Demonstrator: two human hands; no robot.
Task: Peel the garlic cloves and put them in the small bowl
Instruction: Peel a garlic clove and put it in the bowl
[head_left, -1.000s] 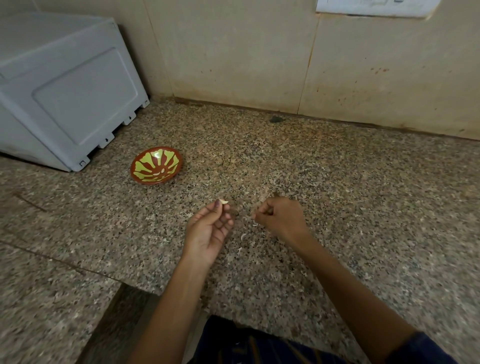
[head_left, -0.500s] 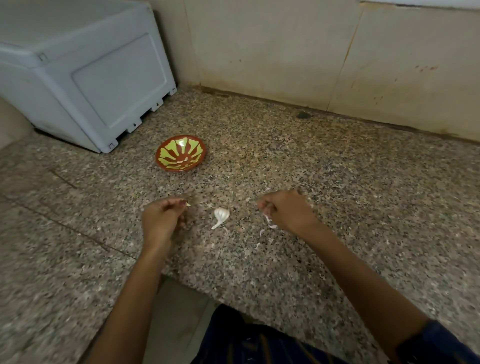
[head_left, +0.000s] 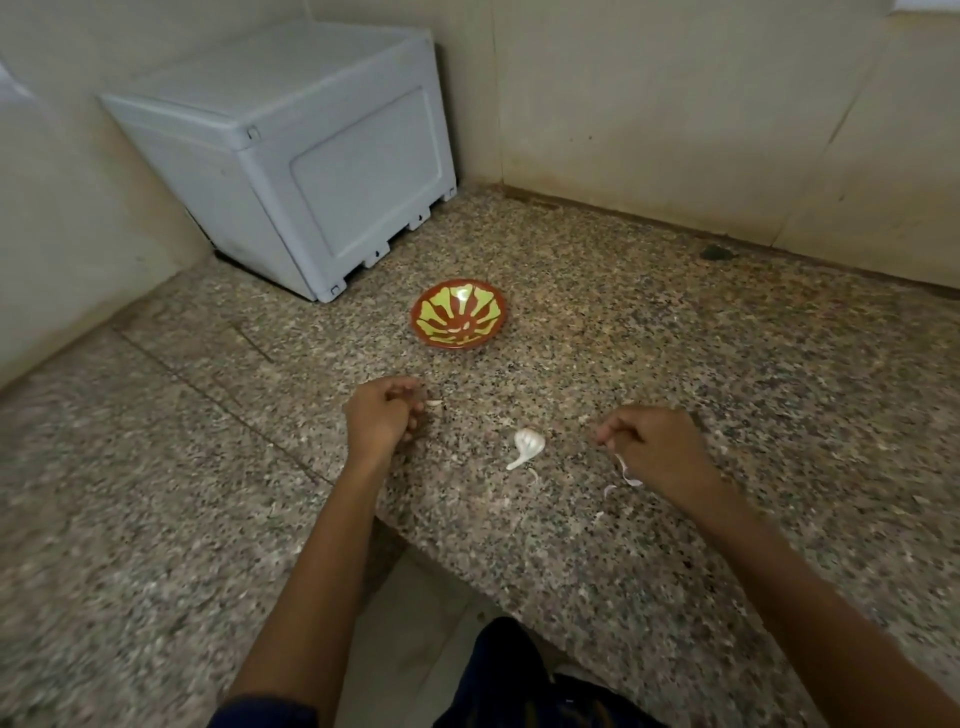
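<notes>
We see the bowl (head_left: 458, 314) on the speckled tabletop (head_left: 675, 364), and take it as our landmark. Nearer to us than the bowl and a little left, the left hand (head_left: 383, 415) is curled, pinching a small pale clove (head_left: 434, 402) at its fingertips. The garlic bulb (head_left: 527, 446) lies on the tabletop nearer than the bowl, slightly right. Farther right of it, the right hand (head_left: 655, 451) is closed, with a strip of peel (head_left: 626, 472) hanging under it. A grey box (head_left: 311, 156) stands beyond the bowl, to its left.
</notes>
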